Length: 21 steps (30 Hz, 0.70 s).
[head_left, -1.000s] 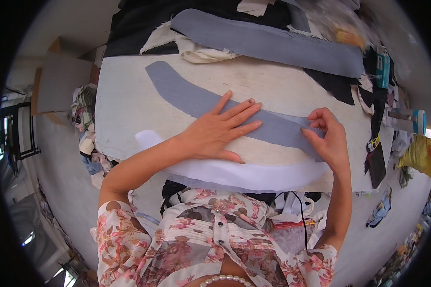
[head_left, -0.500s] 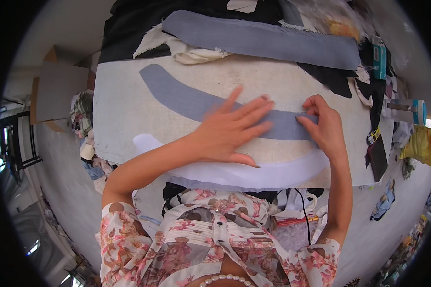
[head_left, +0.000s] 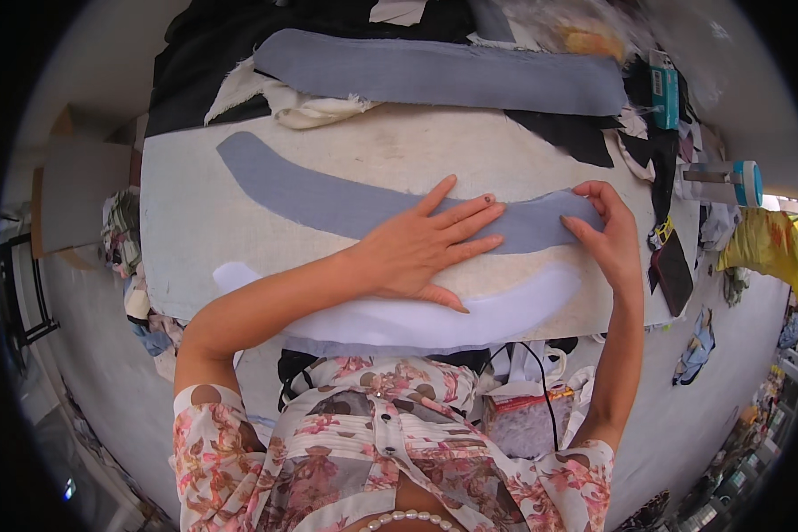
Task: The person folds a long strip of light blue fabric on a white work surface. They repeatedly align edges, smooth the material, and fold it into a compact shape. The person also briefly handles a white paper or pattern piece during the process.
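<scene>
A curved blue-grey fabric strip [head_left: 319, 191] lies across the pale table. My left hand [head_left: 426, 244] rests flat over its middle, fingers spread, with the thumb over a white curved piece [head_left: 355, 321] nearer to me. At the strip's right end, my right hand [head_left: 607, 230] pinches the cloth between thumb and fingers, and the edge there lifts slightly. Part of the white piece is hidden under my left forearm. A darker grey edge shows below the white piece along the table's near side.
A stack of larger blue-grey fabric pieces [head_left: 443, 78] lies at the back over black cloth [head_left: 222, 53] and cream scraps [head_left: 315, 108]. To the right are a teal box [head_left: 664, 93], a clear container with a blue rim [head_left: 723, 184] and a dark flat phone-like object [head_left: 673, 275].
My left hand has settled flat on the strip after moving in a blur. The right hand still pinches the right end, which now bends upward more. The whole view has shifted slightly.
</scene>
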{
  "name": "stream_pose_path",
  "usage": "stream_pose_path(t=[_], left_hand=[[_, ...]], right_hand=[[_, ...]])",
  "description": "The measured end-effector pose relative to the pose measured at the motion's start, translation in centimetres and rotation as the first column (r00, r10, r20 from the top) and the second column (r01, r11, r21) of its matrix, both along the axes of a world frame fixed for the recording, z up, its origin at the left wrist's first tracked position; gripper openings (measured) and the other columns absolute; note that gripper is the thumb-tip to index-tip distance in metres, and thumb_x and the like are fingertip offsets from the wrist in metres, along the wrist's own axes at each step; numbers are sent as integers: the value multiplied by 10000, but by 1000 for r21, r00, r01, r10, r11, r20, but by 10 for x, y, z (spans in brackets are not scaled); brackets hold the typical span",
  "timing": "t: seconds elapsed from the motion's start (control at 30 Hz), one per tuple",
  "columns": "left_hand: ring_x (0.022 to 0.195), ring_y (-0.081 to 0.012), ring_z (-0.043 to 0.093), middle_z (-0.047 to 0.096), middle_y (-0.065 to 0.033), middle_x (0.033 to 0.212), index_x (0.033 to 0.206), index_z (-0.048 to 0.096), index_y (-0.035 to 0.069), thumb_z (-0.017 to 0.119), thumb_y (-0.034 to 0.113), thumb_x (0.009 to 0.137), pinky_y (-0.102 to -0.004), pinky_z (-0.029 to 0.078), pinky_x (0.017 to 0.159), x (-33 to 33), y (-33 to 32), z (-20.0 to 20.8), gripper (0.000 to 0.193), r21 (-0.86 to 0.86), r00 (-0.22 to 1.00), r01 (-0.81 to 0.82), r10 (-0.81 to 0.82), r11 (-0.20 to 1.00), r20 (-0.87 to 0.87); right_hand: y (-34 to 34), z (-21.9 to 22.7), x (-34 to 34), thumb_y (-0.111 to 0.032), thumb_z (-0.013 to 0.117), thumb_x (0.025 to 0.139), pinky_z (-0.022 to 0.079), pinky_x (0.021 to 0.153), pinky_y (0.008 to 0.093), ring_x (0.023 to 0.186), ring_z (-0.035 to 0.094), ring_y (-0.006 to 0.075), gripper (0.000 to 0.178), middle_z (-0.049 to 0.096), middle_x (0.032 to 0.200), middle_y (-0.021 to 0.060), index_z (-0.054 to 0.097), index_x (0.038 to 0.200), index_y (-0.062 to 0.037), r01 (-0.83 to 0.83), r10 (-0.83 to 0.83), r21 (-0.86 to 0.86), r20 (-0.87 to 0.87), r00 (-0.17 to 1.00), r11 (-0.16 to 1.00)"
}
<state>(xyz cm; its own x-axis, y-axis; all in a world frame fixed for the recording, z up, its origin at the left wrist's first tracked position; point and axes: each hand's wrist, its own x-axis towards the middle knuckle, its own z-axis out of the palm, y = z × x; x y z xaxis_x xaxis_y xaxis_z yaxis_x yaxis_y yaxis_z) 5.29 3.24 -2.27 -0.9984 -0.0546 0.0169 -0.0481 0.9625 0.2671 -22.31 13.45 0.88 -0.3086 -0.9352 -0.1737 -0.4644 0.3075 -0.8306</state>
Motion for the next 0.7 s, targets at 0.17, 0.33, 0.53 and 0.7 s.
stream_pose_path(t=[0.17, 0.33, 0.53, 0.7], left_hand=[[1482, -276, 159, 185, -148, 1593, 1505, 309, 116, 286, 804, 815, -564, 24, 1188, -1, 0, 2, 975, -23, 1000, 3, -2, 1000, 15], [1481, -280, 163, 186, -147, 1593, 1506, 306, 117, 288, 807, 814, -564, 19, 1188, 0, 1, 2, 977, -13, 1000, -4, 4, 1000, 21], [1482, -286, 162, 189, -157, 1591, 1502, 313, 111, 303, 803, 816, -562, 17, 1186, 1, 3, 2, 975, -21, 1000, -7, 7, 1000, 20], [1481, -293, 164, 201, -167, 1587, 1486, 343, 95, 328, 788, 829, -561, 20, 1183, -3, 7, 6, 954, -30, 1000, -18, 18, 999, 17]], right_hand=[[-6, -5, -2, -2, 722, 749, 460, 692, 245, 743, 558, 113, 421, 615, 863, 32, 581, 1141, -67, 10, -6, 20, -165, 986, 1000], [-7, -2, -3, -21, 739, 748, 443, 625, 248, 661, 516, 109, 448, 615, 872, 25, 596, 1170, -69, 115, -143, -102, -330, 933, 988], [0, -20, -6, -87, 680, 854, 428, 634, 211, 700, 514, 63, 213, 649, 878, -6, 645, 1057, -32, 92, -91, -263, 13, 996, 960], [-9, -18, -21, -148, 618, 929, 413, 603, 195, 673, 521, 54, 157, 656, 856, 36, 647, 1006, -14, 169, -150, -53, 260, 954, 984]])
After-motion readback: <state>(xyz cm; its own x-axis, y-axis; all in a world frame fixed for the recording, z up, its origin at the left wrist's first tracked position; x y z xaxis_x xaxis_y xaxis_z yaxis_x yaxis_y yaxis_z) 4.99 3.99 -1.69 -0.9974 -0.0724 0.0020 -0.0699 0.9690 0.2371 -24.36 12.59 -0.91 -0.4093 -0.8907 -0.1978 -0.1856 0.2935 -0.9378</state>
